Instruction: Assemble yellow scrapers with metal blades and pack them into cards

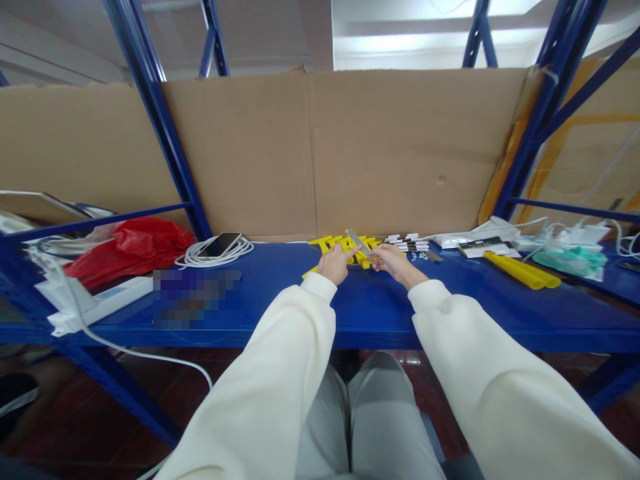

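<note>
Several yellow plastic pieces [327,241] lie in a cluster on the blue shelf, near the cardboard back. Over their front edge my left hand [335,264] is closed, its fingertips at a small flat greyish piece [358,243]. My right hand [394,262] pinches the lower right end of that same piece, which is tilted between the two hands. Just behind my right hand lie several small white packets with dark bands [404,239]. Small metal bits [434,256] are to the right of them.
A phone [220,245] rests on a coiled white cable [245,249] at the left, beside a red plastic bag [143,247] and a white box [123,298]. Yellow tubes [520,269] and a green bag [570,260] are at the right. Blue posts [173,147] flank the shelf [280,317].
</note>
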